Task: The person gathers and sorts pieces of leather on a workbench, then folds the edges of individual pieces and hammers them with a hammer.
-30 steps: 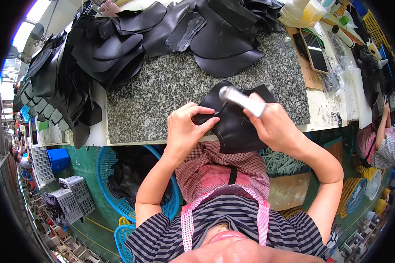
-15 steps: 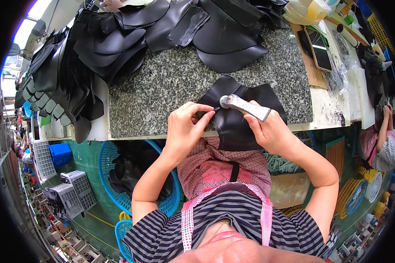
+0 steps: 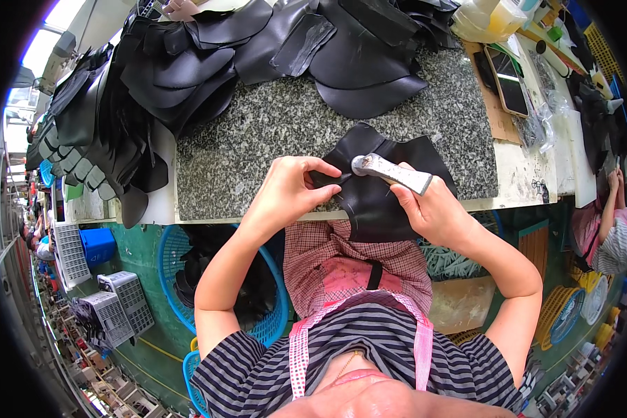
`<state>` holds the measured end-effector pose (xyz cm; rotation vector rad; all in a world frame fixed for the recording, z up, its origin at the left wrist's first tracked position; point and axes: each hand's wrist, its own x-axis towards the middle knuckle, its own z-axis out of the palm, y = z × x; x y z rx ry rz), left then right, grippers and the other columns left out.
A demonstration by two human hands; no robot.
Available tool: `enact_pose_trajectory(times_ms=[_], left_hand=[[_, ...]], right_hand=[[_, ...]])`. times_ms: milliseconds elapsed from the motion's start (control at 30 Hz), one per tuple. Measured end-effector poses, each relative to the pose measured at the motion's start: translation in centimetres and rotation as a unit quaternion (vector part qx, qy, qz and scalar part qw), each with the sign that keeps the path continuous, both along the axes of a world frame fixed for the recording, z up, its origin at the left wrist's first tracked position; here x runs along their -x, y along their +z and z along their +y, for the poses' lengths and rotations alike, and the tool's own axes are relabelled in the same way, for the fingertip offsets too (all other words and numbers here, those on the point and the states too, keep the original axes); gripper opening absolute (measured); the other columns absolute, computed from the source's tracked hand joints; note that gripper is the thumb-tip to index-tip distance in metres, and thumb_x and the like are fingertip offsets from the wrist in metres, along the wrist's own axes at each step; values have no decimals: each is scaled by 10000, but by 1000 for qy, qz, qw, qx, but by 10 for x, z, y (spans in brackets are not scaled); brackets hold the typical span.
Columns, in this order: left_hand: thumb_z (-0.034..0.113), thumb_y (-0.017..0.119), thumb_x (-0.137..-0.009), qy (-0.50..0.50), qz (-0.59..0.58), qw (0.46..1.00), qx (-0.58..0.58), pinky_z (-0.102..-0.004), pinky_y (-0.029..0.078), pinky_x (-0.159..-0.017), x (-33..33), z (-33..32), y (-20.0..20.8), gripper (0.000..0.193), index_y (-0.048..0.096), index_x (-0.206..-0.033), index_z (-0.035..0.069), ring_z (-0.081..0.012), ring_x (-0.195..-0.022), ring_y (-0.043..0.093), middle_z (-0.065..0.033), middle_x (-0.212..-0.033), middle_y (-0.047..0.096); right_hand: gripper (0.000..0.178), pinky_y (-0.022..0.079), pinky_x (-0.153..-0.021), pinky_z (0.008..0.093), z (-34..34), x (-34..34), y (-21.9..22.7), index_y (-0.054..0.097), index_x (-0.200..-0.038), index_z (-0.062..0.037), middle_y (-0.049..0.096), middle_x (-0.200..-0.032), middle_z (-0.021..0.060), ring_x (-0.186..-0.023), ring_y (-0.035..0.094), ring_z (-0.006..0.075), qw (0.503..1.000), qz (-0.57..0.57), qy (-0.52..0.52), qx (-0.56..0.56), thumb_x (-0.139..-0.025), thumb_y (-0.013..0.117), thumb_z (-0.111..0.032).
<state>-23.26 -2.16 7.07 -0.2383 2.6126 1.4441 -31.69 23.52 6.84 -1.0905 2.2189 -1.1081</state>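
A black leather piece (image 3: 386, 212) with curved edges lies across the near edge of the speckled stone slab (image 3: 258, 139), its lower part hanging over. My right hand (image 3: 435, 207) is wrapped round a metal hammer (image 3: 397, 174). The hammer's round head rests on or just over the leather; I cannot tell whether it touches. At the leather's left side is my left hand (image 3: 294, 187), thumb and forefinger apart, with a narrow dark flap of leather between the tips. The other fingers of that hand are curled and partly hidden.
Black leather pieces (image 3: 369, 97) lie piled along the slab's far side, with a thick stack (image 3: 104, 132) at left. A phone (image 3: 507, 82) lies at right. Below the bench stands a blue basket (image 3: 280, 317) of black pieces. Another person's arm (image 3: 609, 209) shows at far right.
My left thumb and forefinger have parted from a near pinch at the leather's edge, and the left elbow has swung outward. The hammer stays in nearly the same place.
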Motion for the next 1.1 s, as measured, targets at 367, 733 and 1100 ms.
enact_pose_trajectory(times_ms=[367, 733, 1100], left_hand=[[115, 860, -813, 7, 50, 999, 16, -236, 516, -556, -7, 4, -3, 255, 789, -1034, 10, -54, -589, 646, -53, -732, 738], [134, 883, -760, -12, 75, 994, 78, -299, 530, -648, -5, 1, -4, 277, 803, -1012, 54, -148, -683, 632, -86, -828, 721], [217, 933, -687, -72, 145, 978, 130, -355, 514, -799, 1, -18, -14, 312, 812, -944, 88, -222, -899, 609, -50, -897, 658]], right_hand=[[150, 481, -584, 480, -11, 2, 38, 573, -1094, 53, 604, -696, 231, -695, 650, 454, 991, 111, -10, 77, -1034, 535, -79], [162, 507, -653, 576, -11, -8, 30, 464, -1039, 3, 635, -712, 267, -752, 652, 502, 998, 31, 25, -58, -1015, 560, -125], [173, 467, -604, 465, -16, 1, 49, 573, -1048, 68, 549, -657, 230, -651, 615, 459, 993, 114, 9, 27, -1041, 546, -103]])
